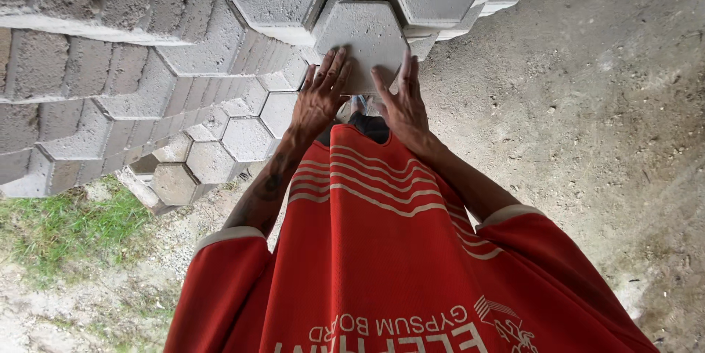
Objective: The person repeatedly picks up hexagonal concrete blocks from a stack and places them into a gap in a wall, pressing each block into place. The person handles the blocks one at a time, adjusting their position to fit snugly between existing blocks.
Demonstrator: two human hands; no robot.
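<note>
Near the top centre, left hand [319, 96] and right hand [402, 103] press spread fingers flat on a grey hexagonal paving block [361, 26], apparently atop stacked blocks [147, 52].

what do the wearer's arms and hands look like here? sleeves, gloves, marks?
Both hands bare, no gloves: left hand, right hand. Short red sleeves with pale cuff trim, part of a red jersey with pale curved stripes and printed lettering. Dark tattoo on the left forearm. No watch or rings visible.
</note>
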